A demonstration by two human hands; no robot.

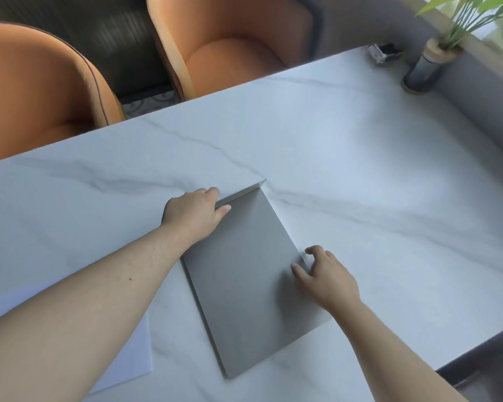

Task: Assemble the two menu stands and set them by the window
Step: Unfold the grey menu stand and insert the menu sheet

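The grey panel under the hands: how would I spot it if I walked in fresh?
Find the white marble table facing the orange chairs. Near its front edge lies the flat grey panel, a hand at each end. Unlike the white sheet beside it, its far edge folds up.

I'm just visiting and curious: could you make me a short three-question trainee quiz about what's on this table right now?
1. True or false: the grey stand panel lies flat on the marble table.
2. Which hand grips the panel's folded far edge? A) left hand B) right hand
3. Fill in: the potted plant stands at the table's far ____ corner.

Key: 1 true; 2 A; 3 right.
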